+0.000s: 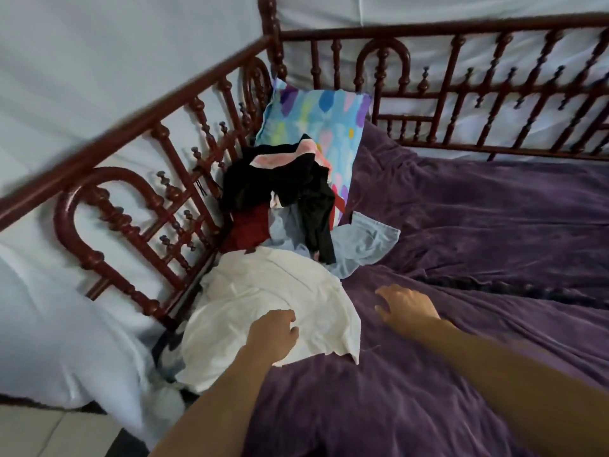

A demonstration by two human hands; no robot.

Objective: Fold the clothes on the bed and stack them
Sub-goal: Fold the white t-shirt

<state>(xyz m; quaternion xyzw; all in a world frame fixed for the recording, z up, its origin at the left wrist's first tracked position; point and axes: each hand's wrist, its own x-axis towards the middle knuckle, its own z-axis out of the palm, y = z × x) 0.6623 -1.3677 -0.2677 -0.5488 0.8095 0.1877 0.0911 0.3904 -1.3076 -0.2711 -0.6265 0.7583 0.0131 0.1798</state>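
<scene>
- My left hand (273, 334) lies on the crumpled white cotton garment (263, 291), fingers curled down into the cloth. From behind the knuckles I cannot tell whether a fold is actually pinched.
- My right hand (408, 308) is released, with loose, spread fingers low over the purple velvety bedspread (478, 225), just beside the white garment's right edge.
- The white garment sits at the near-left of the bed, against the dark red turned-wood bed rail (164, 136), with one corner trailing toward me.
- Beyond it is the unfolded heap: a black garment with pink trim (296, 183) on top, a pale blue shirt (362, 245) under it and a dark red piece (250, 229) by the rail. All of it leans on the multicoloured patterned pillow (329, 117).
- The white piece looks thin, light and limp, so I judge it will sag and needs two hands.
- I would take it by a hem or the shoulders, one corner per hand, lift it and shake it flat onto the open bedspread.
- The plush cover will likely drag on the cloth, so lifting should work better than sliding.
</scene>
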